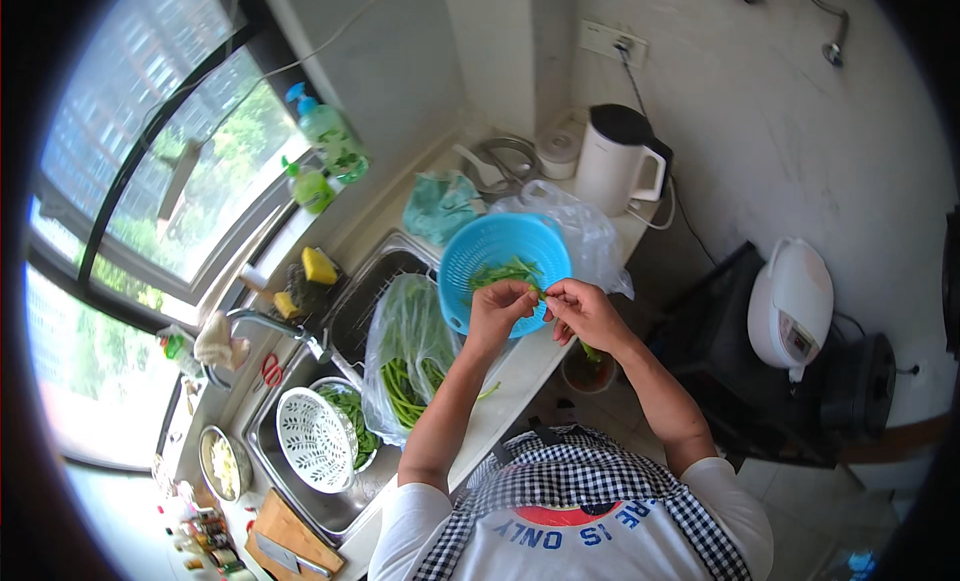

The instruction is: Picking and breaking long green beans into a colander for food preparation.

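Observation:
My left hand [504,303] and my right hand [581,309] meet over the near rim of a blue plastic colander [465,247]. Between their fingertips they pinch a piece of green vegetable stem [537,291]. Cut green stems and leaves [508,272] lie in the colander. A clear plastic bag [405,318] of long green stems [403,392] rests to the left of the colander, beside my left forearm. Below my right hand, a green piece shows near a small container [590,371] at floor level; whether my hand holds it, I cannot tell.
A double sink [262,438] holds a white patterned basket [311,440] and a bowl of leafy greens [360,423]. A cleaver [281,555] lies on a wooden cutting board [300,532]. A white electric kettle [615,165] and a crumpled plastic bag [600,236] are behind the colander. A rice cooker [791,303] stands right.

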### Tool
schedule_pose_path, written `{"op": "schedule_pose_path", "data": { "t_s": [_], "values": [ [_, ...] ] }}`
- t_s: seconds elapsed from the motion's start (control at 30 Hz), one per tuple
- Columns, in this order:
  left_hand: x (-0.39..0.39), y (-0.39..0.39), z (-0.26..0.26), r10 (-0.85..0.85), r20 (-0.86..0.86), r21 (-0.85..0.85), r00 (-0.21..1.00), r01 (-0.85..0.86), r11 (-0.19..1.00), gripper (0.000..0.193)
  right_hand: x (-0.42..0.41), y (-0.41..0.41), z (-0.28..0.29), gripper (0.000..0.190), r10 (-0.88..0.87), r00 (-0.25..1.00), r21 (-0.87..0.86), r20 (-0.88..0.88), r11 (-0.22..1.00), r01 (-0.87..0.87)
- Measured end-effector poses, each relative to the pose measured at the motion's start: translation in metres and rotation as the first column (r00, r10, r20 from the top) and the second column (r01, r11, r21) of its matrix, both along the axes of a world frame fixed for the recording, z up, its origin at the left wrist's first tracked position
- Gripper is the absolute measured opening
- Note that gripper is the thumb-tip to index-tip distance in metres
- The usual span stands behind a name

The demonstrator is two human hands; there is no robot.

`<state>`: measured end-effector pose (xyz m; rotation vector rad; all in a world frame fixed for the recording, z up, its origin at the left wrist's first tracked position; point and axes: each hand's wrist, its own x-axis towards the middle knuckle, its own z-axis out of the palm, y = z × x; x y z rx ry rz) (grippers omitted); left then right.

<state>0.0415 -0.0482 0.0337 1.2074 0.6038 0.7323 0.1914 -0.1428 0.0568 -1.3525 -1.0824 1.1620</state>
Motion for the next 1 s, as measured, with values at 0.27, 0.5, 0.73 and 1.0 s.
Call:
{"op": "schedule_pose_path", "data": {
  "t_s": [0.27,0.5,0.73,1.0],
  "values": [
    [-0.060,0.037,-0.005,0.054,0.018,-0.007,0.998,-0.054,0.999,0.012,-0.050,0.054,0.005,0.010,0.057,0.974,0.092,0.217,0.993,-0.079],
    [-0.070,0.054,-0.015,0.056,0.012,-0.044,0.998,-0.055,0.998,0.010,-0.067,0.072,-0.005,0.008,0.022,0.954,0.132,0.300,0.989,-0.064],
    [-0.049,0.050,-0.034,0.064,0.173,-0.168,0.983,-0.035,0.985,0.009,-0.050,0.086,-0.029,0.015,-0.122,0.900,-0.129,-0.418,0.989,0.074],
    [-0.039,0.078,-0.064,0.593,0.252,-0.532,0.764,-0.403,0.745,0.015,-0.038,0.079,-0.027,0.017,-0.196,0.914,-0.125,-0.354,0.979,0.161]
  ]
}}
